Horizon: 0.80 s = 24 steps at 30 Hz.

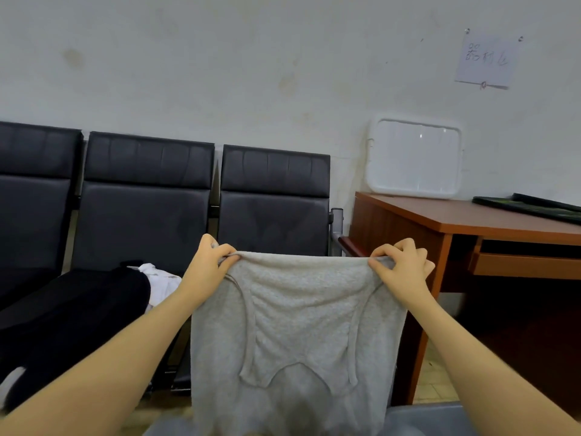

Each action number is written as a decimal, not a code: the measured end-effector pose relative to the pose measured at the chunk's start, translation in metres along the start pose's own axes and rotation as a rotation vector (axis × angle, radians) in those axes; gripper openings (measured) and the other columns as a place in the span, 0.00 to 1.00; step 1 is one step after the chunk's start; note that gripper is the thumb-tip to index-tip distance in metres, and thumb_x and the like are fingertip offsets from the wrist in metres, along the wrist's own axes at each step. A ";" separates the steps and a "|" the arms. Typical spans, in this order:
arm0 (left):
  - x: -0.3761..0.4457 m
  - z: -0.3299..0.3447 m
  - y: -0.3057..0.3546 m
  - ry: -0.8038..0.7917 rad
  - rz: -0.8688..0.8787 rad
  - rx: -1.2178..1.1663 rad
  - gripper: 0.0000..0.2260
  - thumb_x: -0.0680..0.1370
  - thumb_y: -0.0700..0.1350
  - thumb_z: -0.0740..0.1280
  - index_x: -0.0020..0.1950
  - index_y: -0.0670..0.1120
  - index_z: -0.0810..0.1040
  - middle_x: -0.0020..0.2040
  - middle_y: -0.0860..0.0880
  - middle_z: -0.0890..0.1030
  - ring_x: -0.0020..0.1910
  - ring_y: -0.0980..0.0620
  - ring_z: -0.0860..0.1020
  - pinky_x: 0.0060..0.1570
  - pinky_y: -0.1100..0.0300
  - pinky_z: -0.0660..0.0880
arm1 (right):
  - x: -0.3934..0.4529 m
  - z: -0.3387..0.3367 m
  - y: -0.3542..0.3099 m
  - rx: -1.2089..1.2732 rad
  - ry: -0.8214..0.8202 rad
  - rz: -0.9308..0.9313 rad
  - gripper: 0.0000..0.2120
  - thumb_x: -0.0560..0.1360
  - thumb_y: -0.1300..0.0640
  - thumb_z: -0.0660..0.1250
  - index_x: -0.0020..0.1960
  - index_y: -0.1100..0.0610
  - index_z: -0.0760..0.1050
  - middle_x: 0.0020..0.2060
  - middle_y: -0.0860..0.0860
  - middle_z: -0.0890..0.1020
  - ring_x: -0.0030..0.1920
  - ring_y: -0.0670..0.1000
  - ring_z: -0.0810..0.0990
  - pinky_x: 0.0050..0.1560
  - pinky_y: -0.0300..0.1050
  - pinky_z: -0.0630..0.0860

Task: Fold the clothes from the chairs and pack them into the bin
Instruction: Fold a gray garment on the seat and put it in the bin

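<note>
A light grey garment [295, 328] hangs spread out in front of me, held up by its top edge. My left hand [209, 264] pinches the top left corner and my right hand [401, 267] pinches the top right corner. Its lower part drops toward a grey bin [427, 418], whose rim shows at the bottom edge. A black garment [72, 313] and a white one [160, 278] lie on the seat of the black chairs [144, 196] to the left.
A row of three black chairs stands against the wall. A brown wooden desk [471, 225] is at the right, with a white bin lid [415, 158] leaning on the wall and a dark flat item [531, 206] on top.
</note>
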State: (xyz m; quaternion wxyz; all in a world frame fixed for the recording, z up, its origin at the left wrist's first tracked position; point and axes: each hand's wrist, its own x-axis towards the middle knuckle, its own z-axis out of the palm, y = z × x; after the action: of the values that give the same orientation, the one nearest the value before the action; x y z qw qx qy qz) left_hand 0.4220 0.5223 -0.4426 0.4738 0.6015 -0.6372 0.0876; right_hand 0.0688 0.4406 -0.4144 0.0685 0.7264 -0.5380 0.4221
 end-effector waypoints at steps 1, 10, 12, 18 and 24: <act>-0.002 0.006 -0.003 0.025 -0.028 0.003 0.05 0.78 0.43 0.65 0.47 0.45 0.80 0.44 0.49 0.64 0.38 0.55 0.68 0.44 0.60 0.69 | -0.001 0.007 0.001 -0.001 -0.015 0.000 0.04 0.74 0.48 0.68 0.47 0.46 0.79 0.48 0.48 0.67 0.50 0.48 0.59 0.49 0.44 0.52; -0.011 0.065 -0.064 -0.092 -0.227 0.021 0.08 0.80 0.44 0.63 0.55 0.44 0.80 0.46 0.48 0.65 0.41 0.50 0.71 0.47 0.61 0.69 | -0.001 0.102 0.018 0.011 -0.213 0.020 0.03 0.74 0.49 0.69 0.47 0.46 0.79 0.49 0.47 0.67 0.50 0.48 0.58 0.50 0.44 0.52; -0.010 0.082 -0.084 -0.146 -0.255 0.041 0.09 0.80 0.45 0.62 0.54 0.44 0.79 0.47 0.48 0.66 0.41 0.53 0.70 0.46 0.63 0.67 | 0.000 0.130 0.025 -0.015 -0.273 0.026 0.03 0.74 0.50 0.69 0.47 0.46 0.79 0.48 0.47 0.67 0.50 0.47 0.58 0.49 0.43 0.51; -0.015 0.141 -0.149 -0.327 -0.285 0.111 0.09 0.80 0.44 0.62 0.55 0.43 0.79 0.49 0.47 0.66 0.44 0.53 0.69 0.52 0.57 0.70 | -0.004 0.217 0.050 -0.079 -0.450 0.058 0.04 0.77 0.50 0.65 0.49 0.46 0.78 0.48 0.45 0.67 0.51 0.51 0.62 0.45 0.43 0.50; -0.029 0.176 -0.194 -0.440 -0.272 0.320 0.09 0.77 0.44 0.68 0.51 0.40 0.81 0.47 0.43 0.70 0.44 0.46 0.71 0.46 0.52 0.72 | -0.019 0.276 0.066 -0.069 -0.558 0.131 0.05 0.78 0.52 0.64 0.49 0.49 0.78 0.48 0.46 0.71 0.56 0.53 0.65 0.46 0.43 0.51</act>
State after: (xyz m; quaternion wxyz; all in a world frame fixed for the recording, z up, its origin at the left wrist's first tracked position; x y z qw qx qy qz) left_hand 0.4945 0.3719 -0.6466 0.2309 0.7529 -0.6162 -0.0100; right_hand 0.1611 0.2744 -0.6257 -0.0850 0.7755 -0.5957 0.1910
